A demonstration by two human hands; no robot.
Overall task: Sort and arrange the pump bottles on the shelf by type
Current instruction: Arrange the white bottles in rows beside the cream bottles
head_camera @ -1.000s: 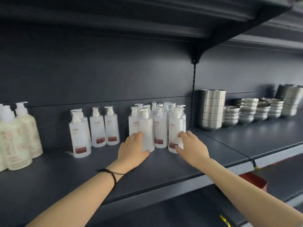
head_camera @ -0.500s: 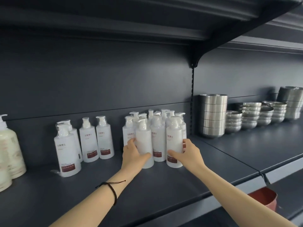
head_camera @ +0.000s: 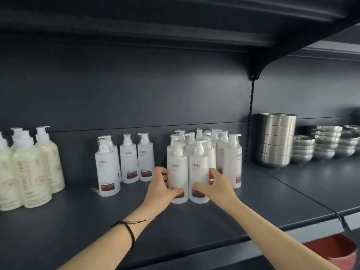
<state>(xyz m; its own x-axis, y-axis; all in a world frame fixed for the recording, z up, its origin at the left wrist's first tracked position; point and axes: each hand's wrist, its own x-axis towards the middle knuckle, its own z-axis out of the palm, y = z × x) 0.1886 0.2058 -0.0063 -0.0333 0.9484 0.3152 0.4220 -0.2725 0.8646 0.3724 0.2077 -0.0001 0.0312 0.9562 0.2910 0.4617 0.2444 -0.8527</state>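
A cluster of several white pump bottles with dark red labels stands mid-shelf. Two bottles stand side by side at its front. My left hand grips the left front bottle, thumb across its lower label. My right hand grips the right front bottle from the right side. A smaller group of the same white bottles stands to the left. Cream-coloured pump bottles stand at the far left.
The dark grey shelf has bare surface in front of the bottles. Stacked steel cups and steel bowls fill the neighbouring shelf section on the right. A red bucket sits below at the lower right.
Both hands closed round the two front bottles, which now stand forward of the cluster, nearer the shelf edge. The camera view shifted left, bringing more cream bottles into sight.
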